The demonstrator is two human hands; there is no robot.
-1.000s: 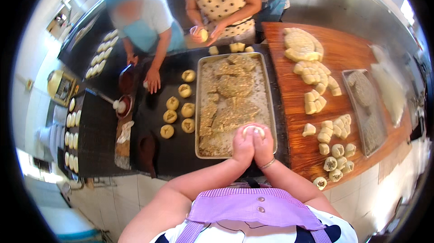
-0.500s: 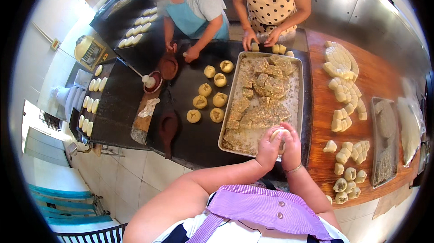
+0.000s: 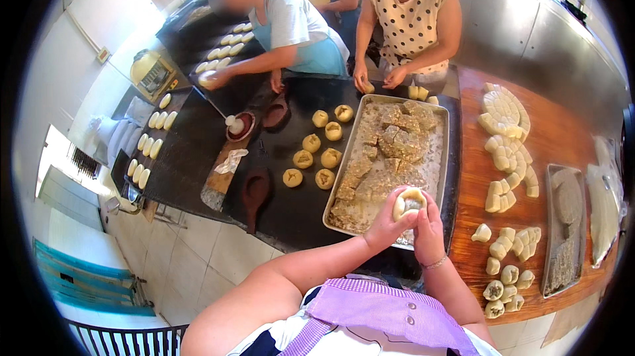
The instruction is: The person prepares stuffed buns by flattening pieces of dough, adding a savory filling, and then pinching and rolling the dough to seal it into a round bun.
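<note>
Between my two hands is a pale dough piece, shaped like a hollow cup with its opening upward. My left hand is wrapped round its left side. My right hand curls against its right side, fingers pressed to the rim. Both are above the near end of a metal tray of crumbly, nutty filling, some of it in chunks. To the left of the tray, several round dough balls with opened tops sit on the black table.
On the wooden table at right lie cut dough pieces, stuffed balls and a smaller tray. Wooden moulds lie at left. Across the table, a person in a blue apron and one in a dotted top work.
The dough between my hands now shows its hollow opening upward; before, my fingers covered most of it. The blue-aproned person has reached left toward the tray of white pieces. My view has shifted slightly.
</note>
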